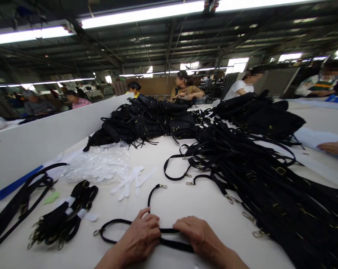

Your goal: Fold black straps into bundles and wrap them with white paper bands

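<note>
A thin black strap (173,244) with metal clips lies folded on the white table in front of me. My left hand (143,233) is closed around its folded middle, fingers curled; one clipped end curves up beyond the hand and a loop with a clip sticks out to its left. My right hand (198,235) rests on the strap's right part, fingers bent and pressed together over it. The two hands are a short gap apart, with two strands running between them.
Long black straps with clips (247,175) heap at right. Black bags (157,116) pile at the back. Clear plastic bags (93,164) and white paper strips (132,181) lie left of centre, bundled straps (70,213) nearer. A person's hand (334,147) is at far right.
</note>
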Demonstrator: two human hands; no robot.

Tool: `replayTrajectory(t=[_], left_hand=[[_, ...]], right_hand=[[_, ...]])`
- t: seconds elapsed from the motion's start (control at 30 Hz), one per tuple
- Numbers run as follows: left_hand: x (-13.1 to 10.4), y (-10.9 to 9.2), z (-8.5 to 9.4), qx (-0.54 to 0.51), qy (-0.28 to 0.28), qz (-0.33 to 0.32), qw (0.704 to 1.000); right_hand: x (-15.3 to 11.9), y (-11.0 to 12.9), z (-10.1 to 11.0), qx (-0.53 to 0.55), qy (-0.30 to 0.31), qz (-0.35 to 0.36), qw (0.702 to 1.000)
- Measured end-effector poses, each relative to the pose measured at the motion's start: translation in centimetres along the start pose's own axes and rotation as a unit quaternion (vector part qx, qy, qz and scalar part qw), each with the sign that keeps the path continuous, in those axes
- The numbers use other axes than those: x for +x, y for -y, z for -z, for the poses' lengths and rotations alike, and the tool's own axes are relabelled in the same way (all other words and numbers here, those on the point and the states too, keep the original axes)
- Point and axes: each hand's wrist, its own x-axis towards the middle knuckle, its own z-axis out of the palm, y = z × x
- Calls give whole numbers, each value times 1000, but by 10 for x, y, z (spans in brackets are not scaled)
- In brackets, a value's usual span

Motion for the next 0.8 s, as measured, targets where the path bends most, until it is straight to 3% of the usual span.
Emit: replayTrajectory(t=[0.23, 0.5, 0.8], left_hand=[[-13, -6, -30, 50, -76, 37, 995], [-50, -1, -29, 76, -129, 82, 985], [-49, -2, -33, 78, -130, 165, 974]], right_hand=[[-9, 4, 12, 10, 24, -6, 1000], [-15, -16, 10, -33, -25, -17, 999], [-14, -6, 24, 2, 1, 8, 1000]])
